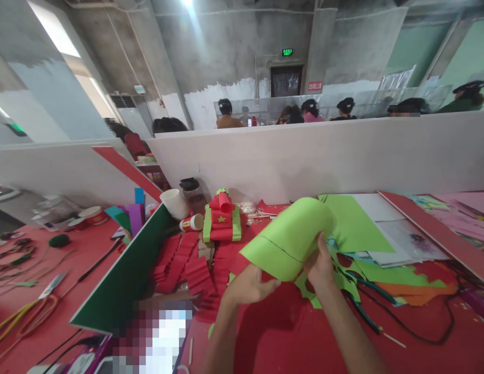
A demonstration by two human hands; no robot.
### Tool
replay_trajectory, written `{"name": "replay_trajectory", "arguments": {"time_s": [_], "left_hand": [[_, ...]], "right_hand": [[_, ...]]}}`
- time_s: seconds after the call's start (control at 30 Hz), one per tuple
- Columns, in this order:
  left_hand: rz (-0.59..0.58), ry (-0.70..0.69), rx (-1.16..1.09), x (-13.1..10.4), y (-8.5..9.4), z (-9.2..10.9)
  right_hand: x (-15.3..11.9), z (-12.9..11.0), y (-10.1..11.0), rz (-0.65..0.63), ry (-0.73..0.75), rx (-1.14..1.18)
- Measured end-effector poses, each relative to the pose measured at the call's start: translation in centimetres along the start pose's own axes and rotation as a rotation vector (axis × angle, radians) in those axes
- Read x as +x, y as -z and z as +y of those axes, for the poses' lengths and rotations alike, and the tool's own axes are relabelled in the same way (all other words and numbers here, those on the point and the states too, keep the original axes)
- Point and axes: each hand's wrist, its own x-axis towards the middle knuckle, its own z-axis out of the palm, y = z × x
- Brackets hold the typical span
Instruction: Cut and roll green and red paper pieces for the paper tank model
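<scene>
Blurred-out screen (166, 337) at near edge, left of the forearms; red tabletop (273, 332) under everything. Left hand (247, 288) at the near-left edge of a curled green sheet (288, 234); fingers partly hidden, can't tell if they pinch it. Right hand (319, 265) clamps the sheet's right side, thumb outside. Sheet is up over the tabletop, between the hands, bent into a loose curve, dark line across its near part.

Green cut scraps (312, 298) below and beside right hand; dark-handled scissors (372, 288) right of them. Folded red strips (175, 265) left of left hand, next to a green board (125, 270). Past those, red-and-green paper model (222, 223) with star, upright; white cylinder (174, 203) and dark-lidded jar (193, 195) left of it. Flat green paper (358, 223) beyond right hand, overlapping white sheets (407, 239).

White partition (304, 156) behind, seated people (228, 117) past it, then door (285, 82) under exit sign (287, 52).
</scene>
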Motion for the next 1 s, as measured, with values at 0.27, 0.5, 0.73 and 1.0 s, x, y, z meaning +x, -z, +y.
{"name": "replay_trajectory", "arguments": {"time_s": [0.27, 0.5, 0.73, 1.0], "left_hand": [[-0.047, -0.117, 0.209, 0.2, -3.3, -0.1], [-0.023, -0.175, 0.106, 4.0, -0.4, 3.7], [-0.402, 0.018, 0.275, 4.3, 3.6, 5.9], [-0.460, 0.119, 0.369, 4.7, 3.9, 4.9]], "right_hand": [[-0.2, 0.3, -0.7, 0.061, 0.091, 0.143], [-1.0, -1.1, 0.2, -0.068, -0.081, 0.148], [-1.3, -2.2, 0.0, -0.244, -0.263, -0.021], [-1.7, -2.5, -0.5, -0.283, -0.170, -0.118]]}}
